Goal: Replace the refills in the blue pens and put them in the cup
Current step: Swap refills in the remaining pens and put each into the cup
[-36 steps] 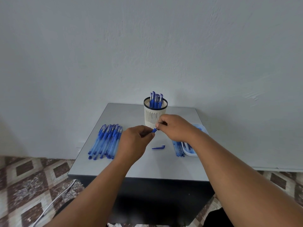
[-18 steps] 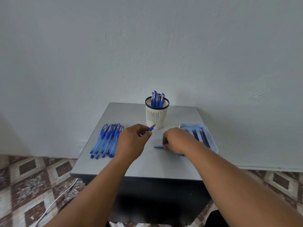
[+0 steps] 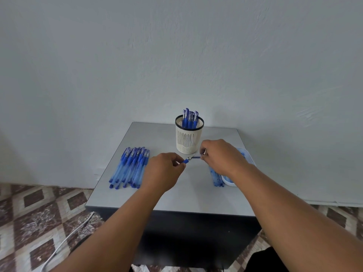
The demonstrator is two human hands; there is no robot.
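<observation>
Beside the cup (image 3: pixel 189 138), two hands (image 3: pixel 164 169) hold one pen (image 3: pixel 186 160).

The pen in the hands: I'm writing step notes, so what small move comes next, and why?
Probably bring the cap onto the tip. The left hand grips the pen, tip bare and pointing at the right hand, which pinches a dark blue piece, apparently its cap, right at that tip.

Above the grey worktop (image 3: pixel 176 197), the left hand (image 3: pixel 163 171) grips a blue pen (image 3: pixel 186 160) while the right hand (image 3: pixel 220 156) pinches its cap (image 3: pixel 196 157), before the white cup (image 3: pixel 189 138).
</observation>
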